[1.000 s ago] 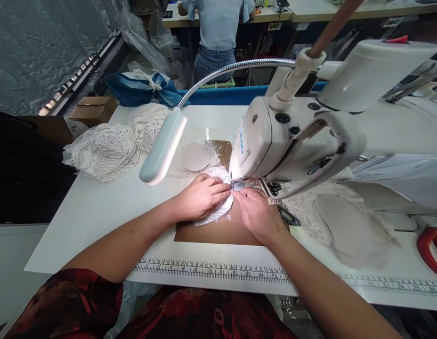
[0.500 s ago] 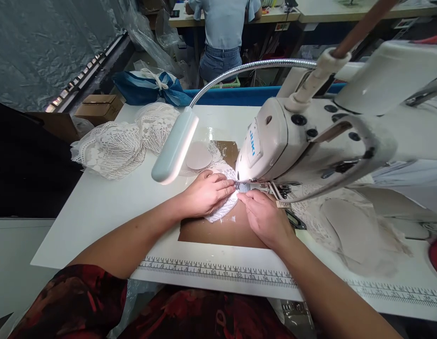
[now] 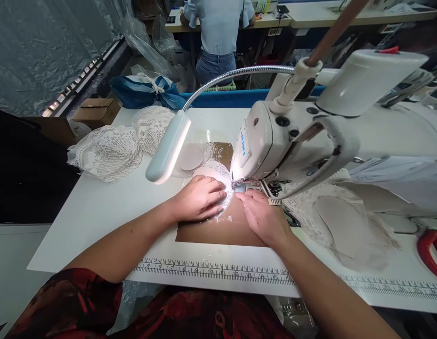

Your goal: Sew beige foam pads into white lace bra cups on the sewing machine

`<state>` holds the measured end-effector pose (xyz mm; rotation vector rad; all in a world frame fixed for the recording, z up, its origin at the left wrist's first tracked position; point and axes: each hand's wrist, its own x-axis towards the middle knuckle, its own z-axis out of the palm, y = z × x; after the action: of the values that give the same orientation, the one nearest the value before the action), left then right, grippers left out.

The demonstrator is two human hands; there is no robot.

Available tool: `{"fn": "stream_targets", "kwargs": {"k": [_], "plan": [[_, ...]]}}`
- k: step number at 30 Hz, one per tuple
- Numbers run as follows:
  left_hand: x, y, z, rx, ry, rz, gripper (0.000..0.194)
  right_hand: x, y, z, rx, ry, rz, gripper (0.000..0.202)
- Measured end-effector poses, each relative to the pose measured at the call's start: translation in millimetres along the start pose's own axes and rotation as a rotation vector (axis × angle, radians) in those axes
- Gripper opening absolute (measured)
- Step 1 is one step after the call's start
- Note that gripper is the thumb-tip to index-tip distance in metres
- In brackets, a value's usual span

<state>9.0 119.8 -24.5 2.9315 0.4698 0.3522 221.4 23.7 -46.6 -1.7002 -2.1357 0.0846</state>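
Under the sewing machine [image 3: 254, 136] lies a round white lace cup piece [image 3: 218, 167], its right edge at the presser foot and needle. My left hand [image 3: 200, 197] rests palm down on the lace, fingers stretched out flat and slightly apart. To the right of the needle is my right hand [image 3: 264, 216]. Its index finger reaches out to the lace edge by the presser foot, and the lower fingers are partly bent on the brown taped board [image 3: 218, 233]. Whether the fingertip presses on the lace is too small to tell. A lamp [image 3: 169, 148] lights the spot.
Stacked lace pieces [image 3: 107, 153] lie at the left. More lace with beige pads [image 3: 340, 226] sits on the right, near red-handled scissors [image 3: 430, 249]. A printed ruler [image 3: 218, 273] runs along the table's front edge. A co-worker [image 3: 220, 33] sits beyond the table.
The lace piece has turned under the needle and shows more of its round top. My left hand has slid slightly left and its fingers have spread. The view has shifted a little.
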Motion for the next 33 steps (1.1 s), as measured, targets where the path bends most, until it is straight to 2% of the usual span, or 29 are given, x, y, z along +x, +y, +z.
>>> {"fn": "stream_targets", "kwargs": {"k": [5, 9, 13, 17, 20, 26, 33], "plan": [[1.8, 1.6, 1.9, -0.088, -0.001, -0.089, 0.028, 0.1, -0.7, -0.1, -0.016, 0.018, -0.011, 0.041], [4.6, -1.5, 1.1, -0.227, 0.013, -0.108, 0.028, -1.5, -1.0, 0.6, 0.0, 0.008, 0.001, 0.042], [6.5, -2.0, -4.6, -0.258, -0.031, -0.131, 0.025, -2.3, -1.4, -0.3, -0.006, -0.026, 0.014, 0.046], [6.6, -1.9, -8.6, -0.247, -0.078, -0.142, 0.028, 1.5, -3.9, -2.0, -0.024, -0.043, -0.084, 0.049], [4.5, -3.6, -7.6, -0.217, -0.067, -0.079, 0.026, 4.2, -8.0, -4.0, -0.089, -0.053, -0.137, 0.049], [0.2, -8.7, 0.3, -0.064, -0.063, 0.163, 0.037, 0.6, -13.9, -8.0, -0.174, -0.091, -0.097, 0.044], [-3.4, -10.5, 2.5, 0.049, -0.084, 0.198, 0.039, -2.8, -12.0, -5.5, -0.198, -0.102, -0.072, 0.047]]}}
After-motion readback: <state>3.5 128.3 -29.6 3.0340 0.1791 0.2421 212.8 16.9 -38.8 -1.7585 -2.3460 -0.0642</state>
